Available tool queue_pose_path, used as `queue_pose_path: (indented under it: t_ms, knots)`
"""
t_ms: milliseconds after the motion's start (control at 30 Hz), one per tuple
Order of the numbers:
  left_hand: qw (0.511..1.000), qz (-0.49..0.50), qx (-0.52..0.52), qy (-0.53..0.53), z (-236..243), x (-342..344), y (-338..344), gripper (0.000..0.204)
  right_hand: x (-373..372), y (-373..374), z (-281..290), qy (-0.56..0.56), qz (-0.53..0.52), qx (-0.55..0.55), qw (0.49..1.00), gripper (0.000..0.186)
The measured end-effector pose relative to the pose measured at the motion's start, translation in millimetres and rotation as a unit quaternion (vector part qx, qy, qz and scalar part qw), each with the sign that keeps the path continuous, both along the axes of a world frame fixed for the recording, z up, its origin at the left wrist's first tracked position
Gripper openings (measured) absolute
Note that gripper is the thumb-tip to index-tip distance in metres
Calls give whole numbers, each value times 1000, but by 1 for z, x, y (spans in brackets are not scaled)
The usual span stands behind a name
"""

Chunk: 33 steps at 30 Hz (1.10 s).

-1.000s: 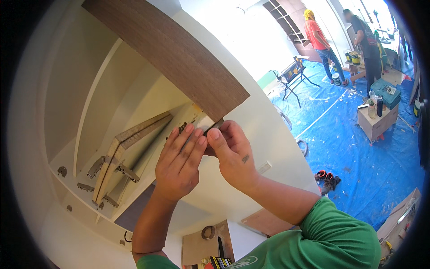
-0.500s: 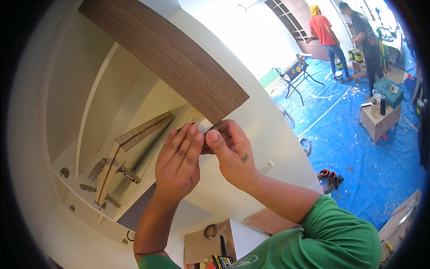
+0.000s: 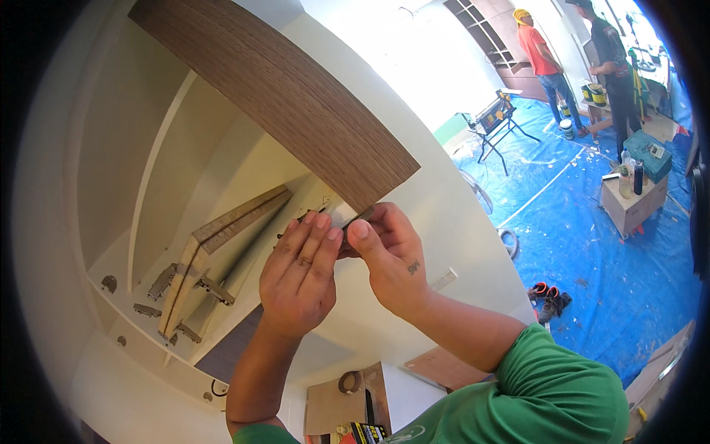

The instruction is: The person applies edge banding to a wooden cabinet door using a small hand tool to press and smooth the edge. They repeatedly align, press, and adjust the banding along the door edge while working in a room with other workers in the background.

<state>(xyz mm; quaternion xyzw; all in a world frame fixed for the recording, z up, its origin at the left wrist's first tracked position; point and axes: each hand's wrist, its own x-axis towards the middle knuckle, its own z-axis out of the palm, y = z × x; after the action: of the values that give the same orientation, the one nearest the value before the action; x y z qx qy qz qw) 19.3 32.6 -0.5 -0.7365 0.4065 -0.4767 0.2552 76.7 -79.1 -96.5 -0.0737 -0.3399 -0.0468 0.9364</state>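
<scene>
A brown wood-grain panel (image 3: 296, 96) slants across the open white cabinet, its lower right corner just above my hands. My left hand (image 3: 299, 274) lies with fingers stretched out beside one another, their tips by a pale edge below that corner. Close against it, my right hand (image 3: 392, 259) is closed, thumb against curled fingers, on a thin dark strip (image 3: 365, 214) at the panel's corner. Most of the strip is hidden by the fingers, so I cannot tell its length. Just left of my hands, metal hinges (image 3: 214, 287) stick out beside an angled, raw-edged board (image 3: 185, 274).
Below, a roll of brown tape (image 3: 349, 382) rests on a board. Blue sheeting (image 3: 569, 244) covers the floor at right, with shoes (image 3: 549, 302), a box (image 3: 629, 203) bearing bottles and a teal case, and a saw on a stand (image 3: 495, 115). Two people stand at the far right.
The view has shifted slightly, moving the whole scene a little. My hands stay at the panel's corner with nearly the same grip.
</scene>
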Motion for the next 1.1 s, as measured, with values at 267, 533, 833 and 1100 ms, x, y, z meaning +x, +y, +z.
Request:
queue_pose_path:
  t_ms: [267, 533, 833, 1100]
  knots:
    - [1000, 12, -2, -7, -2, 0, -2, 35, 2, 0, 0, 8, 17, 11, 1000, 29]
    - [1000, 20, -8, -11, -4, 1, -5, 34, 7, 1, 0, 20, 38, 28, 999, 31]
    - [1000, -7, -5, 11, 0, 0, -4, 33, 2, 2, 0, 16, 13, 44, 999, 28]
    - [1000, -15, -11, 3, -5, 2, -6, 32, 6, -4, -2, -3, 15, 31, 999, 27]
